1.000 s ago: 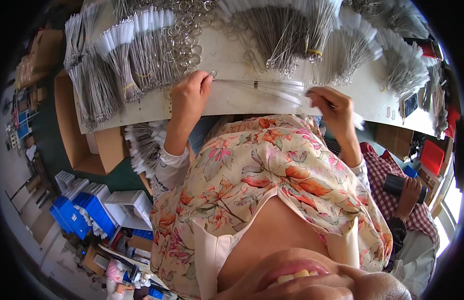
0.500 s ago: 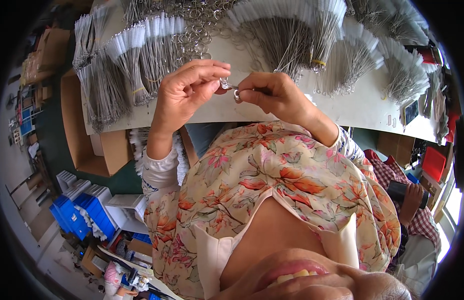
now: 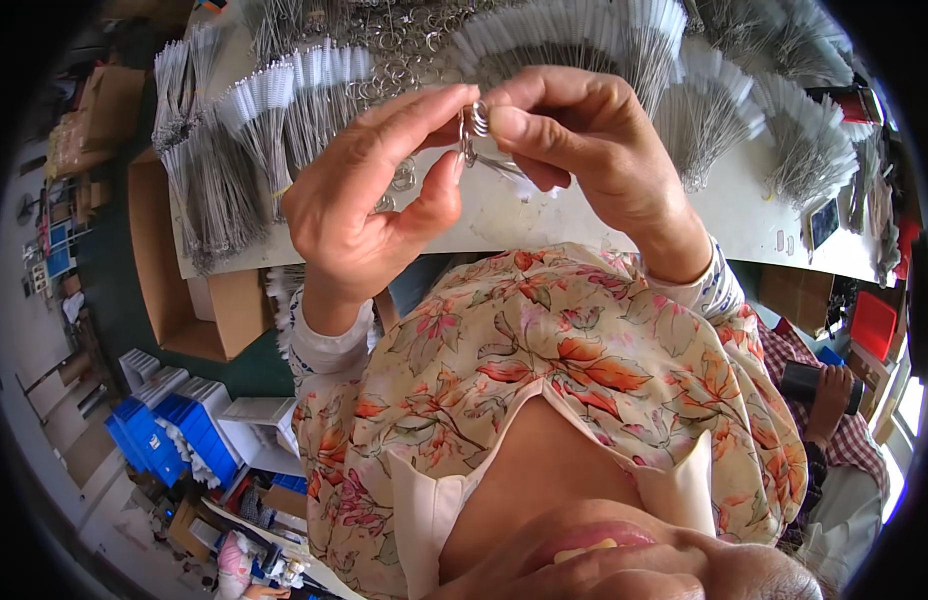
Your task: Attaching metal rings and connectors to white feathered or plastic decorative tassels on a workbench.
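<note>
My raised hands meet above a white table. A small cluster of shiny metal rings [image 3: 475,122] is between my fingertips. My right hand [image 3: 599,140] is closed, pinching the rings between thumb and forefinger. My left hand [image 3: 369,190] bends around their other side, its forefinger tip touching the top and its thumb lower down. How the rings link together is too small to tell. Behind my hands lies a heap of loose metal rings [image 3: 409,45]. Bundles of wire-handled brushes with white bristles [image 3: 269,95] flank it, and another fan of brushes [image 3: 706,110] spreads at right.
The white table [image 3: 724,225] has its near edge just before my body. A phone-like device [image 3: 822,222] lies at its right end. On the left stand an open cardboard box [image 3: 239,310] and blue bins [image 3: 144,440]. At right another person's hand [image 3: 829,400] holds a dark cylinder.
Both hands have come up closer to the camera with the metal rings. My right hand has turned, and the rings now stand upright between my fingertips.
</note>
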Action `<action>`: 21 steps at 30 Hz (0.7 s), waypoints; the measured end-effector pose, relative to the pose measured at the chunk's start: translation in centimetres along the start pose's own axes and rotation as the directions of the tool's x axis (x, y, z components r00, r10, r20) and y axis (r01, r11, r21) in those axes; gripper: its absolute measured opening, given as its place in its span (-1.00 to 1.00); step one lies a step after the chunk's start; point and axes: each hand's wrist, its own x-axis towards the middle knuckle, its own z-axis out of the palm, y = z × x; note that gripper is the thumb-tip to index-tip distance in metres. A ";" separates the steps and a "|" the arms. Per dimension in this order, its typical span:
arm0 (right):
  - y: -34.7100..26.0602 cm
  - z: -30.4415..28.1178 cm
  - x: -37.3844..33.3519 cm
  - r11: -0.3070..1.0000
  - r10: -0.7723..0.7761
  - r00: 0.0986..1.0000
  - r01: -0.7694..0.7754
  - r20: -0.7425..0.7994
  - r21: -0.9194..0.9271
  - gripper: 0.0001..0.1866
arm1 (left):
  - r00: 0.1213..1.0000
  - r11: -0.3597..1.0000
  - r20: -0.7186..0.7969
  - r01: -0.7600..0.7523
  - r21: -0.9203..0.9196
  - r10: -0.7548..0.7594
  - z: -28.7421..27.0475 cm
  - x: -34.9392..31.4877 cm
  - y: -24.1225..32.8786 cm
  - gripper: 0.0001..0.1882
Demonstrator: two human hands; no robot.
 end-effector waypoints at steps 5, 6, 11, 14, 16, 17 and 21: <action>-0.5 -0.1 0.7 0.999 -0.034 0.999 0.034 -0.011 -0.015 -0.78 | 1.000 0.999 0.021 -0.015 0.045 0.014 -0.3 1.3 0.0 -0.64; -0.5 -0.2 0.8 0.998 -0.053 0.999 0.053 -0.008 -0.027 -0.78 | 0.999 0.999 0.035 0.004 0.047 -0.005 -0.3 1.5 0.1 -0.64; -0.8 -0.3 1.2 0.995 -0.087 0.996 0.086 0.014 0.054 -0.78 | 0.996 0.997 0.059 0.071 0.038 -0.073 -0.6 1.9 0.7 -0.64; -1.0 -0.3 1.4 0.992 -0.123 0.992 0.123 0.010 0.010 -0.80 | 0.992 0.994 0.065 0.106 0.026 -0.108 -0.6 2.3 0.6 -0.65; -1.2 -0.7 1.6 0.992 -0.115 0.990 0.118 0.079 -0.035 -0.84 | 0.990 0.992 0.070 0.120 0.026 -0.122 -0.7 2.7 0.8 -0.66; -1.2 -0.9 1.7 0.987 -0.141 0.986 0.147 0.086 -0.070 -0.85 | 0.979 0.986 0.125 0.166 -0.019 -0.162 -0.9 3.0 1.2 -0.67; -1.9 -1.5 1.3 0.976 -0.124 0.978 0.151 0.168 -0.155 -0.84 | 0.950 0.977 0.235 0.213 -0.006 -0.206 -1.5 4.9 2.5 -0.68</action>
